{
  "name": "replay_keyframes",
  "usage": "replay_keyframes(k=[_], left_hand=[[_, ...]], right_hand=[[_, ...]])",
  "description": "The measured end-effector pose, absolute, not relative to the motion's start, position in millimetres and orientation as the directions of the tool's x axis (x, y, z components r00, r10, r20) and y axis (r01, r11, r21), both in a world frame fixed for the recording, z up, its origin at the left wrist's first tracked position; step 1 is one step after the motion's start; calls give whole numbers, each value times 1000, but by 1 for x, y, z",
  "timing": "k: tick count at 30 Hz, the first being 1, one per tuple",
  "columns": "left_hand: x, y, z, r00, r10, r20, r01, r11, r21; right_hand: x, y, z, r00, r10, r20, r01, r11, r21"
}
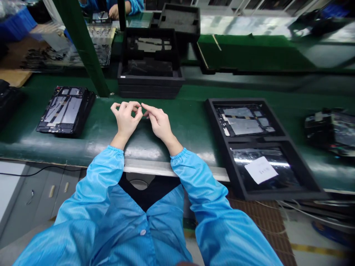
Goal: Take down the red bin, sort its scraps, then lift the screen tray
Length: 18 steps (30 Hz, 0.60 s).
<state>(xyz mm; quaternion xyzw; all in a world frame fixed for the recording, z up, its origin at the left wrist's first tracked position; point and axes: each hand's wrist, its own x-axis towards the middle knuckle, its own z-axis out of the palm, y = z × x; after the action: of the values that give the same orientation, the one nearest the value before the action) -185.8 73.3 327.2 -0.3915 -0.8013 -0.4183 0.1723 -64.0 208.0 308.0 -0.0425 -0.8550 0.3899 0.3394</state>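
My left hand [126, 118] and my right hand [158, 121] meet over the green conveyor belt [191, 118], fingertips touching each other. Both are curled into a pinch; whatever sits between the fingers is too small to make out. An opened tablet chassis [65, 110] lies to the left of my left hand. To the right of my right hand stands a black two-compartment tray [219, 122]: its far compartment holds a tablet chassis [244, 121], its near one a dark panel with a white paper slip [260, 169].
A stack of black foam trays [149, 62] stands just behind my hands, with a green post [84, 44] to its left. More parts lie blurred at the right edge [330, 129]. Another person's hands in blue sleeves [113, 9] work at the far side.
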Motion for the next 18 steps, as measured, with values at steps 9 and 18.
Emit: replay_keyframes(k=[9, 18], left_hand=[[-186, 73, 327, -637, 478, 604, 769, 342, 540], [-184, 76, 324, -633, 517, 576, 768, 323, 553]], right_hand=[[-65, 208, 307, -775, 333, 538, -182, 697, -694], [-70, 209, 312, -866, 460, 196, -224, -6, -975]])
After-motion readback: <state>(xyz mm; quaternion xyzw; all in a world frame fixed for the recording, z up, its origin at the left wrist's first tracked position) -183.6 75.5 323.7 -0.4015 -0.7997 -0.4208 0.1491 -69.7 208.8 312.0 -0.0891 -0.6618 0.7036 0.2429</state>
